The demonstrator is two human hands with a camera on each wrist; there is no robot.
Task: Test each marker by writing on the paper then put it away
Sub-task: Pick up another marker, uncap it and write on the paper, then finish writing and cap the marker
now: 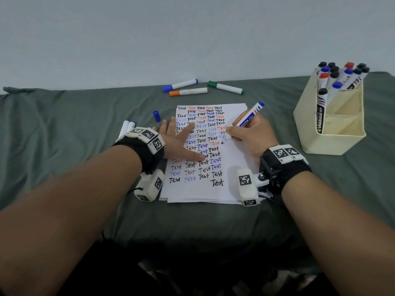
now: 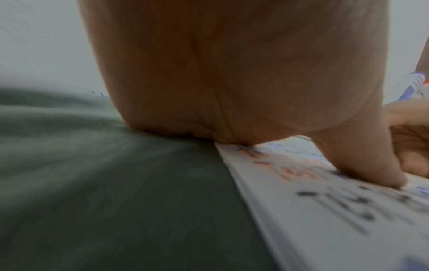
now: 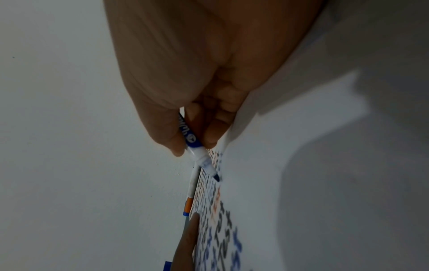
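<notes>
Currently my right hand (image 1: 250, 133) pinches the blue-and-white whiteboard marker (image 1: 249, 115) in a writing grip, barrel leaning back toward 1 o'clock so the nib (image 3: 216, 177) meets the white sheet of paper covered in "Test" words (image 1: 233, 159) at a free spot. My left hand (image 1: 181, 139) lies flat, fingers spread, on the sheet at 9 o'clock of the nib; I judge this pins the paper against the soft grey-green bedsheet (image 1: 64, 129). The small blue cap (image 1: 156, 116) lies off the paper at 10 o'clock, kept near for recapping. The cream plastic holder of markers (image 1: 329, 129) stands at 3 o'clock, within reach for putting away.
</notes>
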